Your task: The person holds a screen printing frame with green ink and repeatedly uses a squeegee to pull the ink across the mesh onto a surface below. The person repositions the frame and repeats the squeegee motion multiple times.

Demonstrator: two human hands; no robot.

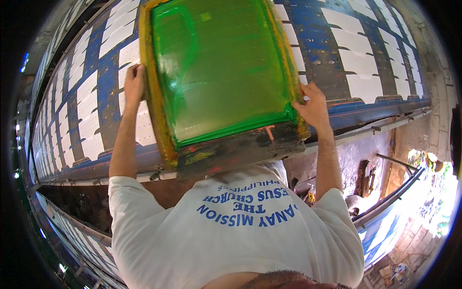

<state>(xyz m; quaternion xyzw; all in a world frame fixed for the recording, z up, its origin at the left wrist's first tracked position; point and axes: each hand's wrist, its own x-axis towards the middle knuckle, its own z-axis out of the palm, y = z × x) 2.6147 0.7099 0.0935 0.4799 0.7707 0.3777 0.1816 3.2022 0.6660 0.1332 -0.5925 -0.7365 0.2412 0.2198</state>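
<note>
A screen frame (216,67), with green-coated mesh, yellow-stained sides and a dark lower bar, lies over a long blue-grey printing table (315,62) in front of me. My left hand (134,84) has its fingers curled on the frame's left side. My right hand (310,103) grips the frame's right side near the lower corner. Rows of white cut fabric or paper pieces (356,58) lie on the table to both sides of the frame. The mesh hides what is beneath it.
A rail (375,127) runs along the table's near edge. Another long table (385,231) with white pieces stands behind me, seen low at both sides. A pale column (440,106) rises at the far right, with a bright opening beside it.
</note>
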